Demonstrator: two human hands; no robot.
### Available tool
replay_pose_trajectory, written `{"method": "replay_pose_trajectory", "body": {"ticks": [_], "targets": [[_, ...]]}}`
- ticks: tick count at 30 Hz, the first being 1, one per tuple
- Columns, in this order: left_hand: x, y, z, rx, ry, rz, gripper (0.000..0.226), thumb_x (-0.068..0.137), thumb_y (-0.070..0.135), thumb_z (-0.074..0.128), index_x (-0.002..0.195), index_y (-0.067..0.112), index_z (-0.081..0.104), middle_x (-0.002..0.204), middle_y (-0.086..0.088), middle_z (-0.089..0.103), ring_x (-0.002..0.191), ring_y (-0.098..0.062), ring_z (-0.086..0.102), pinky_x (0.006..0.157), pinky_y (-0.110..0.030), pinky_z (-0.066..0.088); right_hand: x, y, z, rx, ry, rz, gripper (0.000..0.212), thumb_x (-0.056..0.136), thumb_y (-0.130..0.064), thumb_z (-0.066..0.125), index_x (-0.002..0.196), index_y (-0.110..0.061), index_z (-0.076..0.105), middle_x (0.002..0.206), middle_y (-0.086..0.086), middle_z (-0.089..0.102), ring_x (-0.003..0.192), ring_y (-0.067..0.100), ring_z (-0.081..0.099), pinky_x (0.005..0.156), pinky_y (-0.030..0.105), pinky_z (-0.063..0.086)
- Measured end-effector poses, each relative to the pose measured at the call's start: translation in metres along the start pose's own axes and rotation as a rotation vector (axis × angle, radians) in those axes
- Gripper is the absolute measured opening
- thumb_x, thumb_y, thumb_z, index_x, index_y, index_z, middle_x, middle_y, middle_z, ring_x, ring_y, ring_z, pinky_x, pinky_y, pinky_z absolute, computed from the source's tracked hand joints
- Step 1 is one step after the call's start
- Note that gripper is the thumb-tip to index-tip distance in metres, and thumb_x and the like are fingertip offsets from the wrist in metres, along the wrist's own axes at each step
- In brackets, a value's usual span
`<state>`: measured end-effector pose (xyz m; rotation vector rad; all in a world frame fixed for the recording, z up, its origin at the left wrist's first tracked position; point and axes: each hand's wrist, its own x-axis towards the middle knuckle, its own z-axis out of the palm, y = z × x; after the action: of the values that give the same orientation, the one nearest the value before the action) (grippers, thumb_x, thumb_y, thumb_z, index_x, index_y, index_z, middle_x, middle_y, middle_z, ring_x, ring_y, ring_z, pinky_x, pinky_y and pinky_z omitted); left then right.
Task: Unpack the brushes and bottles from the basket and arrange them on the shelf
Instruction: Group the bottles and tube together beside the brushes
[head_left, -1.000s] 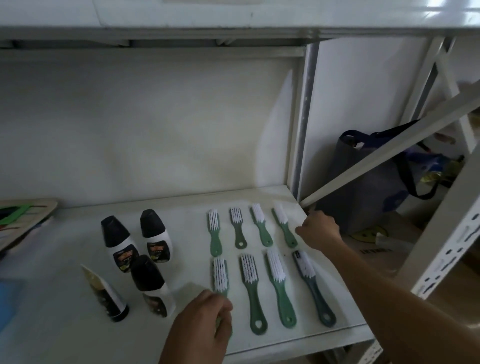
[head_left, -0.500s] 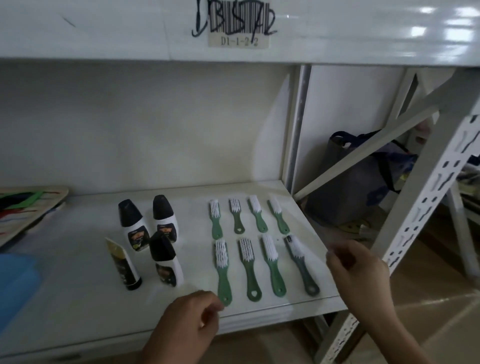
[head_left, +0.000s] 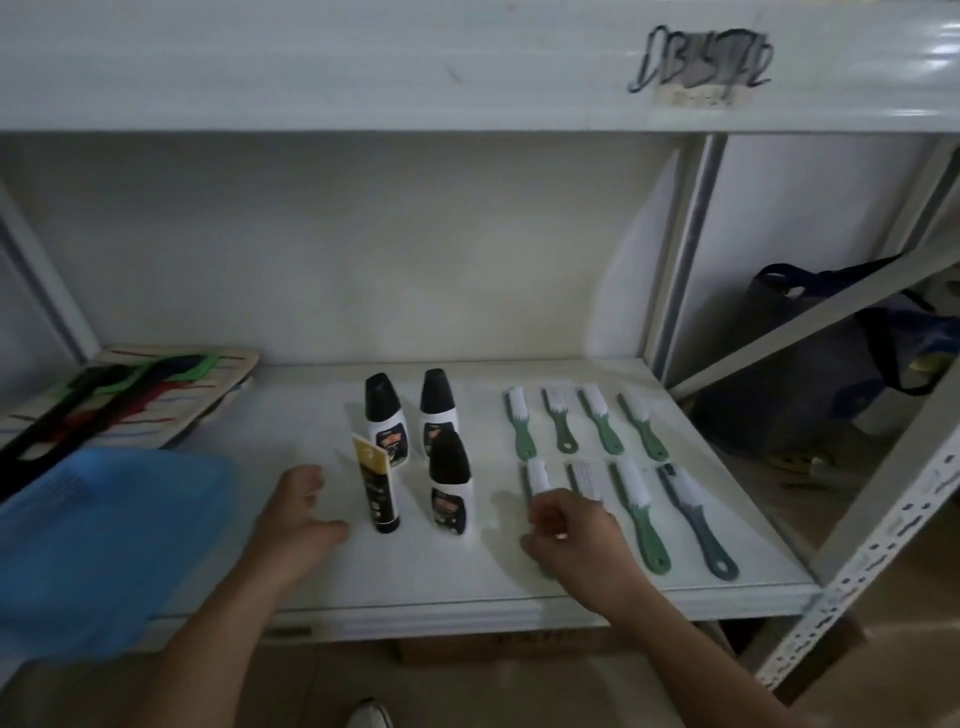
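Observation:
On the white shelf (head_left: 415, 571) stand three white bottles with black caps (head_left: 385, 423) (head_left: 439, 408) (head_left: 451, 491) and a black and yellow tube (head_left: 376, 488). To their right lie two rows of brushes. The back row (head_left: 579, 418) is green. The front row holds a green one (head_left: 638, 512) and a dark grey one (head_left: 695, 517). My right hand (head_left: 571, 540) covers the front-left handles, its fingers pinched on the front-left brush (head_left: 537, 475). Just left of the tube, my left hand (head_left: 296, 512) rests with fingers apart, holding nothing. The blue basket (head_left: 104, 540) sits at the shelf's front left.
A striped board with black and green straps (head_left: 124, 395) lies at the back left. A perforated metal upright (head_left: 883, 525) and a diagonal brace (head_left: 810, 322) stand at the right. Behind them is a dark bag (head_left: 810, 374). Another shelf board (head_left: 467, 67) hangs overhead.
My right hand has come in from the shelf's right edge onto the front-left brush. My left hand has shifted left to beside the tube. The view now takes in the blue basket.

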<state>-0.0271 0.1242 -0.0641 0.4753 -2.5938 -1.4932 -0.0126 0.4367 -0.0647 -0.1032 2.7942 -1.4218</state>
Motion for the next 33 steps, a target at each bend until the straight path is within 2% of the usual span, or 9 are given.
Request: {"method": "replay_pose_trajectory", "body": {"ticks": [2, 4, 6, 8, 11, 14, 18, 25, 33], "targets": [[0.015, 0.002, 0.004, -0.056, -0.168, 0.015, 0.082, 0.067, -0.009, 0.077, 0.136, 0.021, 0.043, 0.133, 0.000, 0.051, 0.125, -0.020, 0.048, 0.100, -0.040, 0.044, 0.022, -0.011, 0.026, 0.004, -0.077, 0.016, 0.051, 0.074, -0.025, 0.082, 0.120, -0.023, 0.059, 0.107, -0.007, 0.066, 0.097, 0.011, 0.064, 0.086, 0.025, 0.052], [0.027, -0.003, 0.008, -0.079, -0.302, 0.027, 0.082, 0.064, -0.009, 0.079, 0.131, 0.027, 0.047, 0.133, 0.004, 0.055, 0.126, -0.017, 0.049, 0.102, -0.044, 0.046, 0.041, -0.023, 0.046, -0.016, -0.123, -0.012, 0.067, 0.071, -0.028, 0.085, 0.130, -0.020, 0.054, 0.116, -0.003, 0.065, 0.105, 0.014, 0.062, 0.094, 0.032, 0.052], [0.035, -0.011, 0.011, -0.072, -0.391, 0.043, 0.078, 0.062, -0.004, 0.081, 0.126, 0.031, 0.053, 0.129, 0.007, 0.061, 0.126, -0.012, 0.052, 0.104, -0.048, 0.046, 0.054, -0.031, 0.060, -0.031, -0.154, -0.055, 0.068, 0.068, -0.029, 0.086, 0.129, -0.019, 0.055, 0.117, -0.002, 0.067, 0.105, 0.016, 0.063, 0.093, 0.037, 0.054], [0.037, -0.014, 0.012, -0.042, -0.444, 0.084, 0.069, 0.065, 0.001, 0.081, 0.122, 0.031, 0.058, 0.122, 0.009, 0.067, 0.123, -0.008, 0.054, 0.106, -0.045, 0.044, 0.062, -0.037, 0.067, -0.027, -0.173, -0.062, 0.061, 0.067, -0.026, 0.087, 0.121, -0.019, 0.060, 0.111, -0.002, 0.071, 0.100, 0.017, 0.066, 0.089, 0.037, 0.055], [0.038, -0.014, 0.015, -0.049, -0.452, 0.156, 0.044, 0.074, 0.004, 0.078, 0.111, 0.024, 0.066, 0.110, 0.006, 0.074, 0.113, -0.010, 0.061, 0.100, -0.038, 0.045, 0.066, -0.038, 0.069, -0.014, -0.165, -0.048, 0.040, 0.068, -0.015, 0.084, 0.106, -0.016, 0.069, 0.100, 0.001, 0.075, 0.092, 0.018, 0.069, 0.087, 0.041, 0.058], [0.034, -0.013, 0.022, -0.058, -0.401, 0.179, 0.030, 0.073, 0.009, 0.080, 0.098, 0.022, 0.070, 0.098, 0.004, 0.076, 0.100, -0.015, 0.066, 0.094, -0.038, 0.050, 0.066, -0.035, 0.058, 0.007, -0.189, -0.039, 0.034, 0.067, -0.006, 0.082, 0.098, -0.016, 0.071, 0.096, 0.002, 0.076, 0.091, 0.017, 0.071, 0.088, 0.041, 0.058], [0.022, -0.004, 0.041, -0.017, -0.363, 0.223, 0.033, 0.069, 0.015, 0.084, 0.094, 0.028, 0.069, 0.091, 0.006, 0.075, 0.091, -0.012, 0.066, 0.085, -0.031, 0.051, 0.067, -0.030, 0.035, 0.022, -0.237, -0.035, 0.035, 0.067, -0.001, 0.081, 0.098, -0.015, 0.071, 0.092, -0.001, 0.077, 0.087, 0.013, 0.073, 0.083, 0.036, 0.060], [0.014, 0.004, 0.049, 0.055, -0.319, 0.271, 0.036, 0.068, 0.015, 0.085, 0.088, 0.035, 0.062, 0.084, 0.011, 0.071, 0.081, -0.004, 0.065, 0.070, -0.020, 0.046, 0.061, -0.020, 0.035, 0.039, -0.241, -0.012, 0.041, 0.068, -0.006, 0.083, 0.105, -0.016, 0.071, 0.099, -0.002, 0.077, 0.094, 0.013, 0.072, 0.091, 0.041, 0.058], [0.017, 0.002, 0.043, 0.075, -0.363, 0.240, 0.034, 0.070, 0.016, 0.083, 0.097, 0.025, 0.064, 0.093, 0.007, 0.073, 0.085, -0.001, 0.066, 0.070, -0.016, 0.046, 0.059, -0.017, 0.036, 0.046, -0.247, -0.032, 0.040, 0.070, -0.009, 0.084, 0.108, -0.016, 0.070, 0.100, 0.000, 0.077, 0.094, 0.014, 0.072, 0.092, 0.040, 0.057]]}}
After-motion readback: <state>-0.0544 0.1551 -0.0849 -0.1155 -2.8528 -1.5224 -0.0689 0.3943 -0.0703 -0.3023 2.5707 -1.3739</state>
